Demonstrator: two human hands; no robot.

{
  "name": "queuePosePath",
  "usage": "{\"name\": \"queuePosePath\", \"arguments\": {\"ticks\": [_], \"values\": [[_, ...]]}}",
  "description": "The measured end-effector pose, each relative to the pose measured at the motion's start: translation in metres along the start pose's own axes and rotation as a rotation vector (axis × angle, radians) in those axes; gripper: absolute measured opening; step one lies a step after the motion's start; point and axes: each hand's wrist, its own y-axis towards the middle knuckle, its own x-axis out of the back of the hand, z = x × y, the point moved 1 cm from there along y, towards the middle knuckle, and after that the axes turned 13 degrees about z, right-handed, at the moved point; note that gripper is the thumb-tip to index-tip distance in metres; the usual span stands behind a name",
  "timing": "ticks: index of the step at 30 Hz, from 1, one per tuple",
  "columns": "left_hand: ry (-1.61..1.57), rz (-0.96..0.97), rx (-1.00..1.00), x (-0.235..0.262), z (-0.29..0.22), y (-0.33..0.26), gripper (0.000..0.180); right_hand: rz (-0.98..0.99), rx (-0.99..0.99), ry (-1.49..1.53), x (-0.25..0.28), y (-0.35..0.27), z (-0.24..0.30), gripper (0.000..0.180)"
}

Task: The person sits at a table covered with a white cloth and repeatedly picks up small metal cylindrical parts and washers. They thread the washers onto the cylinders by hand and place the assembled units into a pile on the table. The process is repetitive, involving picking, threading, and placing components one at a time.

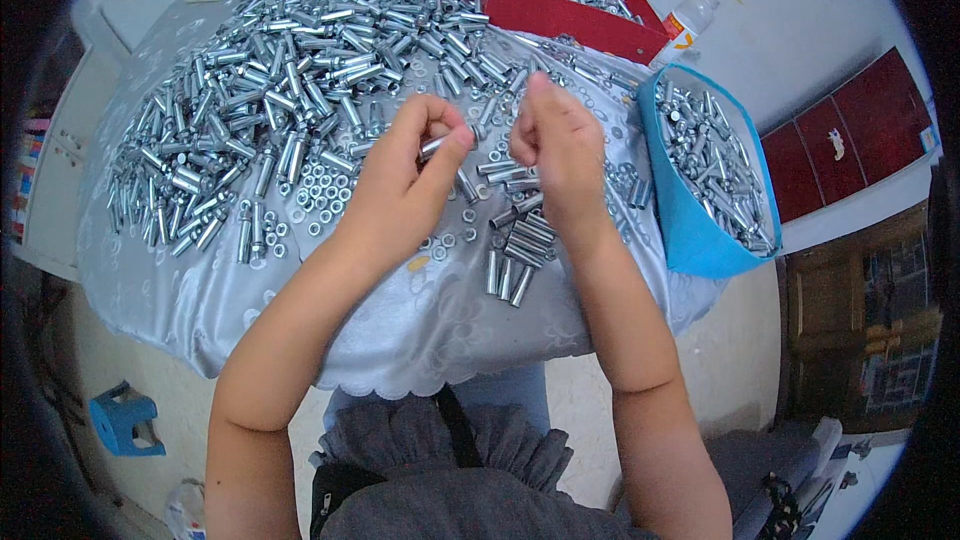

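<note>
Your left hand (405, 175) pinched a metal sleeve (432, 148); right hand (563, 145) curled, contents unclear — slackened grip risked dropping it.

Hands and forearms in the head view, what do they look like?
The left hand and right hand are bare, without gloves; no watch or bracelet shows. Neither the left forearm nor the right forearm has a sleeve in view. A dark grey garment shows below.
</note>
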Motion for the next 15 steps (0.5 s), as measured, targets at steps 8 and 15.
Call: {"name": "queuePosePath", "arguments": {"ticks": [8,15], "values": [[0.024,0.922,0.289,0.001,-0.024,-0.013,0.011,-0.17,0.055,0.077,0.009,0.001,0.013,0.035],[-0.203,-0.119,0.144,0.03,-0.001,0.009,0.022,-0.143,0.083,0.068,0.006,0.001,0.012,0.035]]}}
